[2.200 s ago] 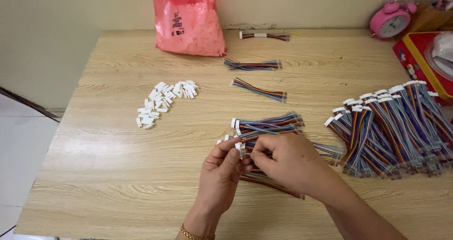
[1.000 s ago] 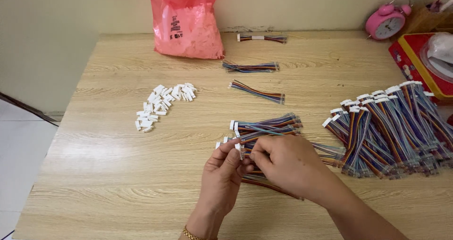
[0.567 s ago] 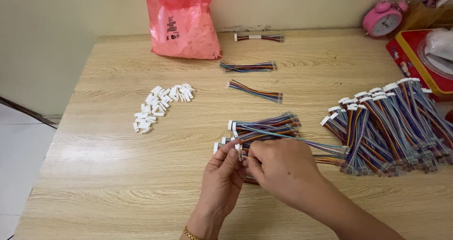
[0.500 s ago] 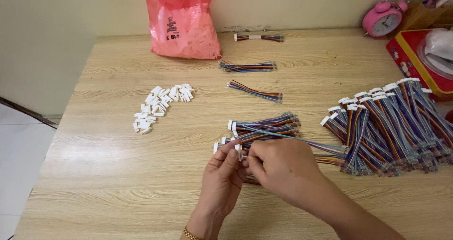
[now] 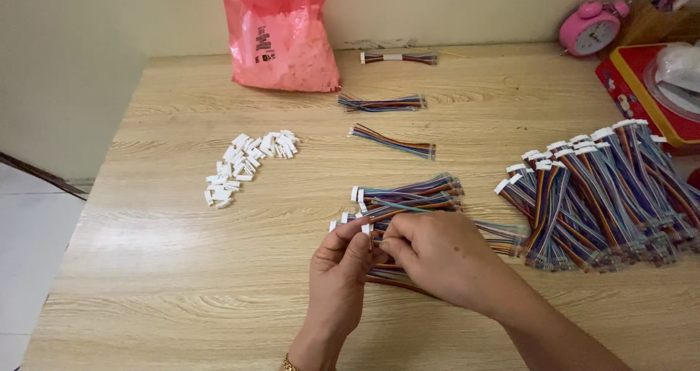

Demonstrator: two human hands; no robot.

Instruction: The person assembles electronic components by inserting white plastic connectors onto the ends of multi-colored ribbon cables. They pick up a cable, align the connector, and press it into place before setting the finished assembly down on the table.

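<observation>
A small white connector (image 5: 367, 229), fitted to the end of a multicoloured wire harness (image 5: 386, 275), is pinched between the fingertips of both hands just in front of a loose bundle of similar harnesses (image 5: 408, 194) lying on the wooden bench (image 5: 160, 269). The left hand (image 5: 337, 272) closes its grip on the connector from below, thumb and forefinger pressed together around it; the right hand (image 5: 437, 258) meets it from the side, its fingertips closed tight on the same end, with the harness trailing beneath both palms. To the right of that bundle, a much larger stack of finished harnesses (image 5: 598, 192) fans across the bench. To the bundle's left, well apart, sits a scatter of white plastic connectors (image 5: 248, 163). Beyond the bundle lie three separate small wire sets (image 5: 394, 141), and farther still a pink plastic bag (image 5: 281, 32) leans at the wall. A pink alarm clock (image 5: 590, 32) and a red tin (image 5: 642, 94) stand beyond the large stack.
</observation>
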